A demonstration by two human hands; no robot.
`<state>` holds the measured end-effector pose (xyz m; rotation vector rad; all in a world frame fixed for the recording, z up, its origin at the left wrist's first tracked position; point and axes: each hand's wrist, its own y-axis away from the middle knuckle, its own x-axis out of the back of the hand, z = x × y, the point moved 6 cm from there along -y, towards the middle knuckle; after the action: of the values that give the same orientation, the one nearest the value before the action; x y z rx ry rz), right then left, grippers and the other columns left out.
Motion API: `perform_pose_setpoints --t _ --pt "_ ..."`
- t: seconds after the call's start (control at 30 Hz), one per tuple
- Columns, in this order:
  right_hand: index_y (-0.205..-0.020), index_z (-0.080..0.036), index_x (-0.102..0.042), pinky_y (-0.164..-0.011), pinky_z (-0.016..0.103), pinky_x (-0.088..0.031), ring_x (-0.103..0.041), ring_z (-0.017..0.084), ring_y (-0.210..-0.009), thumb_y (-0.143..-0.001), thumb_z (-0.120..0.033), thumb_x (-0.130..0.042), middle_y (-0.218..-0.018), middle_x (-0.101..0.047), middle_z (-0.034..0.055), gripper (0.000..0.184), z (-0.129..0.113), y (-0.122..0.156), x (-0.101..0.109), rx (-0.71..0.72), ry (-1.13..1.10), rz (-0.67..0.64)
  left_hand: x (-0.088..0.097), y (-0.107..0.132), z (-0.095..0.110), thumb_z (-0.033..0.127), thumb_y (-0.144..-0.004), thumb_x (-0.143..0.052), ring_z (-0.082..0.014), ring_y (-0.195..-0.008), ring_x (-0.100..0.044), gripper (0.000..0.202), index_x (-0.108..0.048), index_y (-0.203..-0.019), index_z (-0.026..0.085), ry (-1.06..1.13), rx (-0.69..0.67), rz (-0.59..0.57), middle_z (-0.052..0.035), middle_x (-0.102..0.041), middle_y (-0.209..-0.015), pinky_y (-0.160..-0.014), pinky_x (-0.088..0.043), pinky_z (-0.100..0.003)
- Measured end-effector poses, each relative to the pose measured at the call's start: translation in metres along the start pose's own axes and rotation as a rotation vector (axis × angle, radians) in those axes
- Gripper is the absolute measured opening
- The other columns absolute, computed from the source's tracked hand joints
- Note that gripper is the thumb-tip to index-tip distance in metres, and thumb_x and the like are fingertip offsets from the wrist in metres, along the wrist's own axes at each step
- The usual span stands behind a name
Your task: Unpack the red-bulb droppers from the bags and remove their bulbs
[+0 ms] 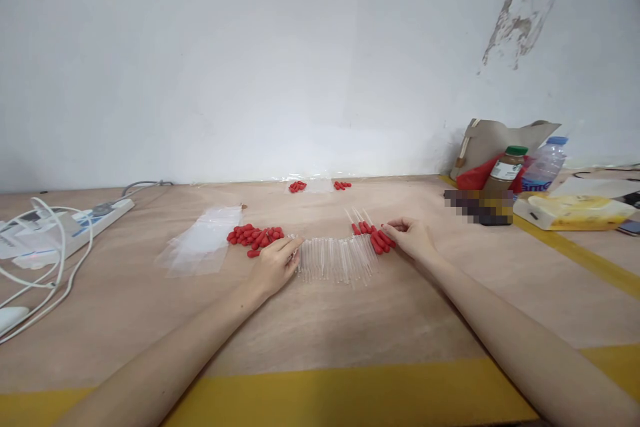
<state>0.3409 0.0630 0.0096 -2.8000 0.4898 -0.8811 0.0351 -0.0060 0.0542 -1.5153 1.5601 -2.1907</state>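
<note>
My left hand (274, 265) rests at the left end of a row of thin clear dropper tubes (340, 260), its fingers bent and pinched together; what they hold, if anything, is hidden. Just behind it lies a pile of red rubber bulbs (256, 236). At the other end of the row, my right hand (409, 236) is closed with thumb and fingertips on a red rubber bulb (385, 227). Beside those fingertips several red bulbs (377, 242) lie together, a few with clear tubes (367, 216) pointing away from me.
Flat clear plastic bags (205, 240) lie left of the bulbs. Small red bulb groups (297, 186) sit near the wall. A power strip (103, 217) with white cables (63, 247) is at far left. Bottles (507, 170), a bag (500, 137) and a yellow tissue pack (575, 211) stand right.
</note>
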Motion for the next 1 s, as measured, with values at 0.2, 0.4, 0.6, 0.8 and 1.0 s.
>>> perform_pose_setpoints --t 0.2,0.4,0.6,0.8,1.0 --pt "-0.075 -0.015 -0.067 -0.052 0.021 -0.040 -0.058 0.014 -0.060 -0.066 -0.034 -0.058 -0.067 -0.066 0.0043 0.023 0.006 -0.002 -0.002 -0.030 0.018 -0.018 -0.001 -0.001 0.006 0.021 -0.081 -0.050 -0.0175 -0.084 -0.060 0.022 -0.061 -0.100 0.017 0.107 0.008 -0.062 -0.0065 -0.066 -0.091 -0.078 -0.049 -0.032" --pt "-0.065 -0.016 -0.066 -0.049 0.020 -0.038 -0.057 0.014 -0.058 -0.069 -0.035 -0.053 -0.058 -0.064 0.0014 0.023 0.007 -0.003 -0.004 -0.052 0.023 -0.058 0.001 -0.001 0.007 0.031 -0.079 -0.054 -0.0214 -0.087 -0.059 0.023 -0.063 -0.097 0.020 0.073 0.021 -0.133 -0.0071 -0.067 -0.092 -0.081 -0.044 -0.040" --pt "-0.069 -0.016 -0.065 -0.048 0.020 -0.038 -0.056 0.013 -0.055 -0.072 -0.035 -0.049 -0.060 -0.063 0.0016 0.026 0.010 -0.005 -0.005 -0.087 0.021 -0.077 0.004 0.002 0.006 0.032 -0.077 -0.057 -0.0208 -0.093 -0.058 0.023 -0.064 -0.095 0.019 0.157 0.023 -0.161 -0.0074 -0.065 -0.095 -0.086 -0.044 -0.039" --pt "-0.060 -0.016 -0.062 -0.042 0.020 -0.033 -0.048 0.010 -0.043 -0.068 -0.033 -0.053 -0.047 -0.055 -0.0009 0.021 0.008 -0.020 -0.010 -0.150 0.072 -0.154 0.008 0.005 0.005 0.032 -0.078 -0.056 -0.0232 -0.101 -0.056 0.026 -0.063 -0.101 0.020 0.141 0.028 -0.176 -0.0084 -0.064 -0.100 -0.090 -0.044 -0.041" --pt "-0.052 -0.016 -0.056 -0.040 0.022 -0.030 -0.043 0.009 -0.039 -0.063 -0.033 -0.059 -0.040 -0.048 -0.0027 0.021 -0.005 -0.042 -0.023 -0.221 0.194 -0.252 0.012 0.007 0.004 0.028 -0.080 -0.054 -0.0223 -0.103 -0.054 0.024 -0.063 -0.101 0.020 0.151 0.052 -0.130 -0.0080 -0.064 -0.100 -0.090 -0.044 -0.041"
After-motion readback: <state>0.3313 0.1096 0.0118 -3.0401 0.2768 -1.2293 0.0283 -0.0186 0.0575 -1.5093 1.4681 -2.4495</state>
